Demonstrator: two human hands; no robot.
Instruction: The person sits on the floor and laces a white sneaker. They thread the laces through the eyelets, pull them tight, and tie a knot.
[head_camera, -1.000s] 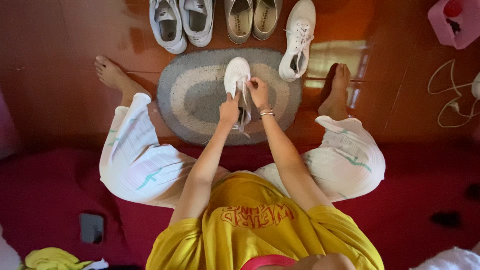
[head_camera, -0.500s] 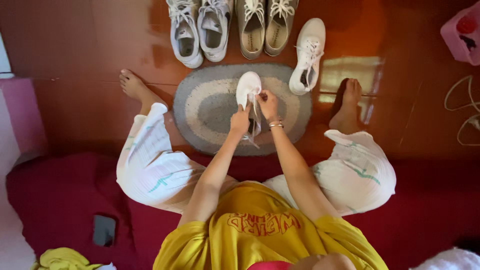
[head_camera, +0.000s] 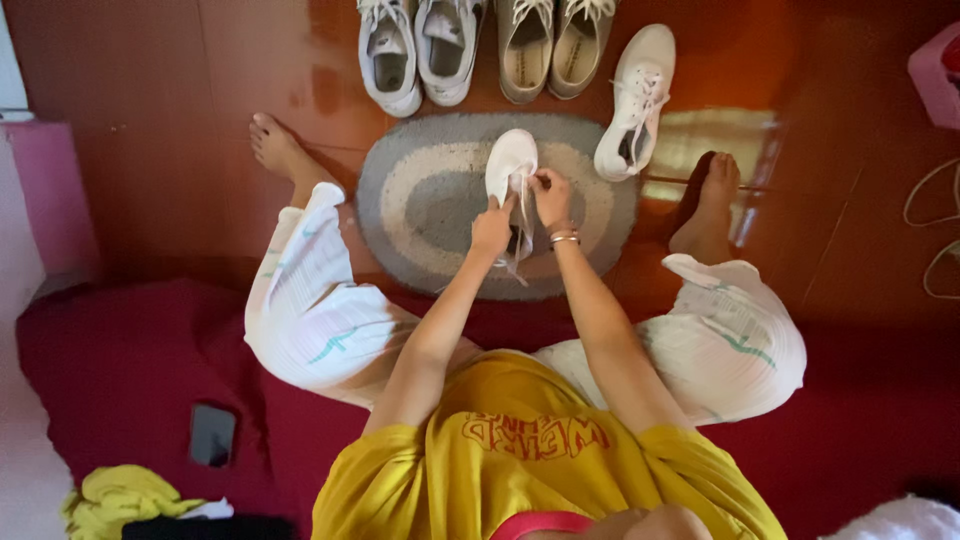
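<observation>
At far left, a dark phone (head_camera: 212, 435) is lying flat on the red cushion (head_camera: 120, 380), with a crumpled yellow cloth (head_camera: 115, 497) near it at the lower edge. The person is sitting on that cushion, bare feet planted on the polished red floor (head_camera: 180, 180) to either side of an oval grey mat (head_camera: 420, 200).

Over the mat's middle, the left hand (head_camera: 492, 227) is closing its fingers on the near side of a white sneaker (head_camera: 508, 168), at the lace area. The sneaker is being held above the mat, toe pointing away from the person. Just to its right, the right hand (head_camera: 552, 197), a bracelet at the wrist, is pinching a white lace (head_camera: 524, 215) between fingertips; loose lace ends are hanging below the shoe.

Beyond the mat, a white pair (head_camera: 418, 50) and a beige pair (head_camera: 548, 45) are standing side by side. The matching white sneaker (head_camera: 636, 100) is resting at the mat's right rim.
</observation>
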